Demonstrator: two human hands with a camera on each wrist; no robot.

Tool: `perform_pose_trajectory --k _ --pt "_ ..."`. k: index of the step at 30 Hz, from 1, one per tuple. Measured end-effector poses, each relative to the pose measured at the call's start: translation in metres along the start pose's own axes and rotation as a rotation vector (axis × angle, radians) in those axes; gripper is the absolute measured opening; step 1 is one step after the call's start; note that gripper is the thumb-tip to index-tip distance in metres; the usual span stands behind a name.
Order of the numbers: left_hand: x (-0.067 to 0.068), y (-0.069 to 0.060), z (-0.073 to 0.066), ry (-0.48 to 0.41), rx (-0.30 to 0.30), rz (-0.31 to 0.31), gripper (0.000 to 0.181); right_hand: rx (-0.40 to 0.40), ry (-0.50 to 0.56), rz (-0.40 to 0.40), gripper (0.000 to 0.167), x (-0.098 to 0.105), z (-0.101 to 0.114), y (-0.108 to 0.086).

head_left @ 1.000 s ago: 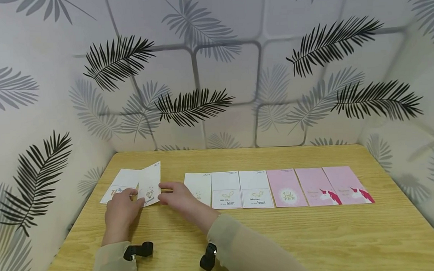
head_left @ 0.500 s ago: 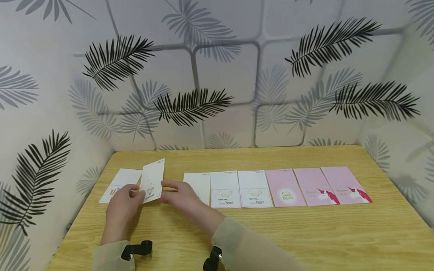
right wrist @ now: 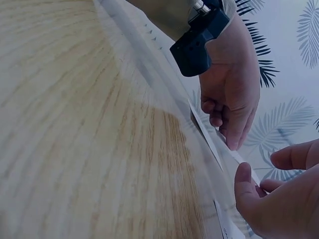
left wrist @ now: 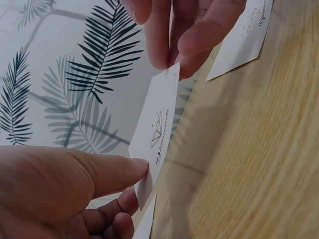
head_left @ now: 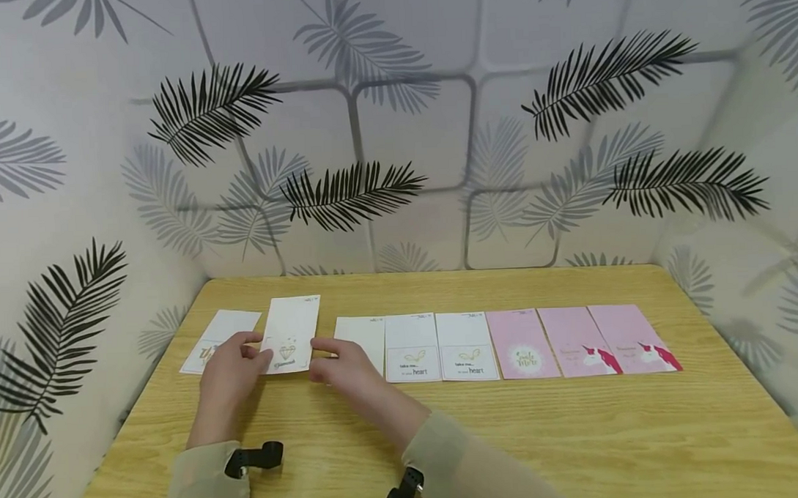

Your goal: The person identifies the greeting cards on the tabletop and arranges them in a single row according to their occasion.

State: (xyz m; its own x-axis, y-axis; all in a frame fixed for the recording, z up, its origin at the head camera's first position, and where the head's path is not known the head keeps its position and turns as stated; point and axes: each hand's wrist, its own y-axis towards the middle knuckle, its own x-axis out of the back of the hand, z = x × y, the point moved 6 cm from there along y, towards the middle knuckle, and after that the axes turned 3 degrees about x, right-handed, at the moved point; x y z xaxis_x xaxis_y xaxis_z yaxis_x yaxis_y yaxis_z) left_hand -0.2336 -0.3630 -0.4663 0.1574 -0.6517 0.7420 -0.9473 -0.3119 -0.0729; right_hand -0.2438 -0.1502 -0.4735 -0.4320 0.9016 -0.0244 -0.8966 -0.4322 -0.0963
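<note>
A white card (head_left: 292,322) printed with a gold diamond and dark lettering is held between both hands at the left of the table, slightly tilted. My left hand (head_left: 230,376) pinches its left edge; in the left wrist view the thumb (left wrist: 124,169) lies on the printed face, fingers behind. At the opposite edge, my right hand (head_left: 353,371) pinches with thumb and fingertips. Left of it lies another white card (head_left: 226,324) with gold lettering, partly covered by the left hand. A cream card (head_left: 361,331) lies beneath the right hand, its lower part mostly hidden.
Rightward along the wooden table (head_left: 544,434) lie two white "heart" cards (head_left: 411,333) side by side. Beyond them are a pink "Smile More" card (head_left: 521,333) and two pink unicorn cards (head_left: 573,331). A leaf-patterned wall (head_left: 408,131) stands behind.
The diamond card has moved right, away from the far-left card, and turned to face forward more squarely. My right hand has shifted rightward with its edge; the left hand has moved slightly right.
</note>
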Motion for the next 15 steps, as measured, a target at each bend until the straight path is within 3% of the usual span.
perform_pose_trajectory --k 15 --pt "-0.016 0.001 -0.007 0.037 -0.015 -0.001 0.041 0.011 -0.120 -0.064 0.065 0.007 0.000 -0.013"
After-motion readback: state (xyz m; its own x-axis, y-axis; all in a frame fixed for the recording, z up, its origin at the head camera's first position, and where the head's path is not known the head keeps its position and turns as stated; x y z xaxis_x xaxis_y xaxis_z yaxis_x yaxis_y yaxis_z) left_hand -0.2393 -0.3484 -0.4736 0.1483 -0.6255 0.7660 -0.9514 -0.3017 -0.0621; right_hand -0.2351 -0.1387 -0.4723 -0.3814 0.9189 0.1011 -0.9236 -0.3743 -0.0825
